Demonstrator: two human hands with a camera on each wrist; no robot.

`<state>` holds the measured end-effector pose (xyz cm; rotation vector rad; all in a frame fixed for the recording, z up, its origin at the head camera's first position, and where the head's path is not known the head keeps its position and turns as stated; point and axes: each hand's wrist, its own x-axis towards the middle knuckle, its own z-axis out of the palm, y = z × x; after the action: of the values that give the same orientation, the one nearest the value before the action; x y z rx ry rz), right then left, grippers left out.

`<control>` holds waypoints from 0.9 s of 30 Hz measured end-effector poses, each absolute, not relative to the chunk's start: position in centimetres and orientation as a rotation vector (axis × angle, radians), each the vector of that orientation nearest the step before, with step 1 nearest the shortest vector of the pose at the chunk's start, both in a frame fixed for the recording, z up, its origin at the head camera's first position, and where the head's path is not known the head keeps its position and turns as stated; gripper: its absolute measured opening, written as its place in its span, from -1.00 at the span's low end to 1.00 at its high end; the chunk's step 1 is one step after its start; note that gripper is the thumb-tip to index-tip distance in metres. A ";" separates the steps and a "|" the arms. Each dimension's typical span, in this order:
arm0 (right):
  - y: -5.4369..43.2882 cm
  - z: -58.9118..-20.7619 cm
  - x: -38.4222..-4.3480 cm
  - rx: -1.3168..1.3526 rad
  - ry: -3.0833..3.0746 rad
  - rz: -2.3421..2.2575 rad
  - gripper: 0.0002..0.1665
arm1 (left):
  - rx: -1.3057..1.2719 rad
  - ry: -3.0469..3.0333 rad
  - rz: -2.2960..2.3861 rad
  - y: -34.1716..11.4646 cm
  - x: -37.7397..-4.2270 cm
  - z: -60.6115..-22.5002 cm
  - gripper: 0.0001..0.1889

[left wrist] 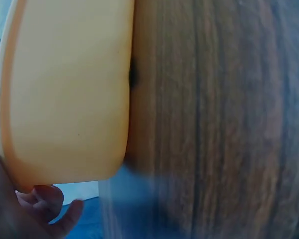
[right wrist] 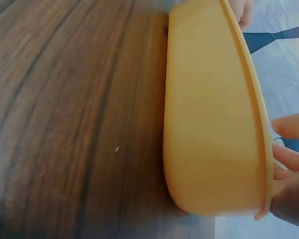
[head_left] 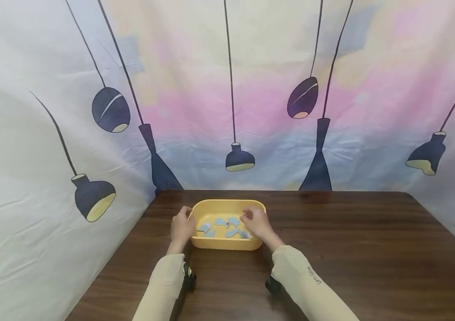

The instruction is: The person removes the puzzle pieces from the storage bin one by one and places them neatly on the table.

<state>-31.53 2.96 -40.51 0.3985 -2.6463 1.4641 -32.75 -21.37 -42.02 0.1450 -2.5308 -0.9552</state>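
Observation:
A yellow plastic tray (head_left: 227,243) with rounded corners sits on the table. Several flat, light-blue pieces of irregular outline (head_left: 220,221) lie spread over its floor. At the tray's left end, my left hand (head_left: 182,226) grips the rim; the left wrist view shows curled fingers (left wrist: 49,199) against that end wall. My right hand (head_left: 257,222) reaches over the right rim, its fingertips above the inside of the tray near the pieces. In the right wrist view the thumb and fingers (right wrist: 289,155) stand apart behind the rim, and nothing shows between them.
Dark brown wooden table (head_left: 363,249) extends to the right of the tray and in front of it. Behind hangs a pastel cloth backdrop (head_left: 195,89) printed with dark lamps. A tiny white speck (right wrist: 116,149) lies on the wood.

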 end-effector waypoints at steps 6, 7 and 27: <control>2.7 -40.4 -31.9 0.394 -2.855 1.495 -0.43 | 0.199 -2.595 -0.997 -21.3 -32.9 -42.5 -0.73; 2.6 -40.5 -32.0 0.375 -2.878 1.504 -0.41 | 0.206 -2.606 -1.001 -21.2 -32.9 -42.6 -0.73; 0.7 -41.4 -32.9 0.246 -3.090 1.099 -0.33 | 0.304 -2.561 -1.106 -21.5 -32.9 -42.5 -0.71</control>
<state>-32.88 0.69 -41.35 0.2460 -3.0902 1.0988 -32.88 -21.46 -42.45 0.3040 -2.5606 -1.1064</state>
